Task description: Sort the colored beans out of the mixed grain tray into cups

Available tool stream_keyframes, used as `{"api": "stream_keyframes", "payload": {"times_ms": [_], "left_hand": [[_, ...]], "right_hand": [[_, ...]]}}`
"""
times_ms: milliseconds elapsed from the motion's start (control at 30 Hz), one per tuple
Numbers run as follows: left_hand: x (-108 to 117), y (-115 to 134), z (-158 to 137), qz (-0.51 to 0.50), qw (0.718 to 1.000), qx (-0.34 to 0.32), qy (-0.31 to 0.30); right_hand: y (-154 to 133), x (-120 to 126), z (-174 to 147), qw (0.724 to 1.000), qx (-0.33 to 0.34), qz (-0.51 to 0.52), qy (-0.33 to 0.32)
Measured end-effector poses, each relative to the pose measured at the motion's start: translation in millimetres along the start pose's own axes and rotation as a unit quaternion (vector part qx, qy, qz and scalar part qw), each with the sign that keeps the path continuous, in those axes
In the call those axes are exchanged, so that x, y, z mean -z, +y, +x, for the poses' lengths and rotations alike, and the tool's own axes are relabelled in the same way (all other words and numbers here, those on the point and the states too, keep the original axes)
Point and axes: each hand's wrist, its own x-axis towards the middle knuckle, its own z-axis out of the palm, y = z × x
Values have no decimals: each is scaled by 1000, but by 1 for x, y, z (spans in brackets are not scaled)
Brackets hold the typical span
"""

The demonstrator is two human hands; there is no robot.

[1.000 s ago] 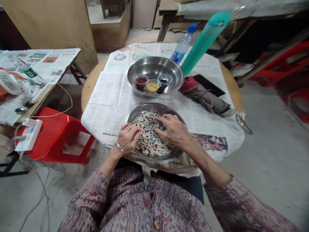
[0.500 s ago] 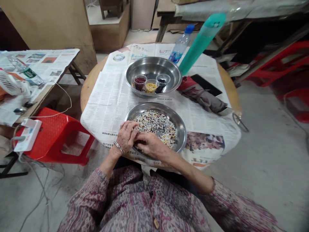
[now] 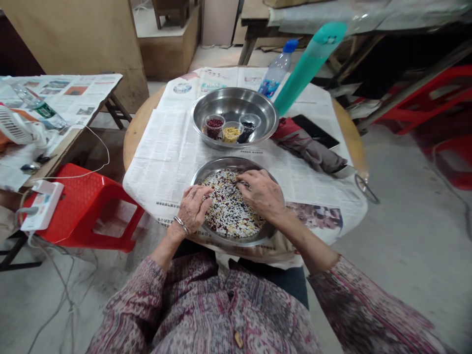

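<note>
A round stainless steel basin (image 3: 254, 242) sits at the near side of the table, its floor spread with mixed white, dark, red and yellow grains and beans (image 3: 230, 211). At its left rim, my left hand (image 3: 193, 209) is closed with bent fingers and thumb over the edge; the fingertips reach inside. Across the right side of the same basin lies my right hand (image 3: 260, 194), fingers bent and slightly apart, with the tips touching the grains. Nothing shows between them. Part of the right rim is hidden beneath this hand.
Behind stands a second steel basin (image 3: 258, 105) holding plastic cups of red beans (image 3: 214, 128), yellow beans (image 3: 231, 133) and black beans (image 3: 249, 129). A water bottle (image 3: 275, 73), a tall green object (image 3: 309, 69) and a folded umbrella (image 3: 309, 147) stand or lie at the right. Red stool (image 3: 84, 196) left.
My right hand has moved from beside my left hand to the basin's upper right. The grains now cover more of the near part of the basin. My left hand stays in place.
</note>
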Motion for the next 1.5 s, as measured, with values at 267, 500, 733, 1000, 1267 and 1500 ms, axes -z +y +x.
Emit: {"api": "stream_keyframes", "payload": {"times_ms": [267,500,733,1000,1267,1500], "left_hand": [[0,0,-1,14,1000,10,-7],[1,1,0,4,1000,11,-11],[0,-1,-1,2,1000,9,-11],[2,0,0,10,999,22,-25],[3,1,0,18,999,28,-32],[2,-1,-1,15,1000,13,-21]], "right_hand": [[-45,-15,7,975,172,94,-105],[-34,16,-29,934,263,104,-216],[15,24,-34,983,155,19,-97],[-11,1,-14,997,-14,12,-76],[-42,-6,-5,950,-26,252,-185],[-56,5,-44,933,193,226,-203]]}}
